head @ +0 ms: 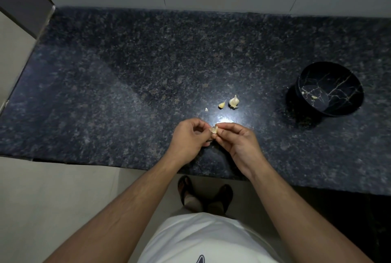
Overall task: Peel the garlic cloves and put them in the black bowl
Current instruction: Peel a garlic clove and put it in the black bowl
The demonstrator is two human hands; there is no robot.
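Over the dark counter [105,93], the left hand [188,135] and right hand [237,142] pinch a clove [214,129] between curled fingertips, a light, papery-skinned thing best nipped at its tip, the bowl [338,107] well off right.

1. The garlic clove [214,129] pinched between the fingers of both hands is pale cream.
2. Just beyond the fingers, a loose clove [221,105] is yellowish and the garlic bulb [234,101] off-white.
3. The black bowl [330,89], well to the right of the fingers, carries thin gold marble veins.
4. The counter [127,72] beneath the fingers is dark blue-grey, speckled with brown.
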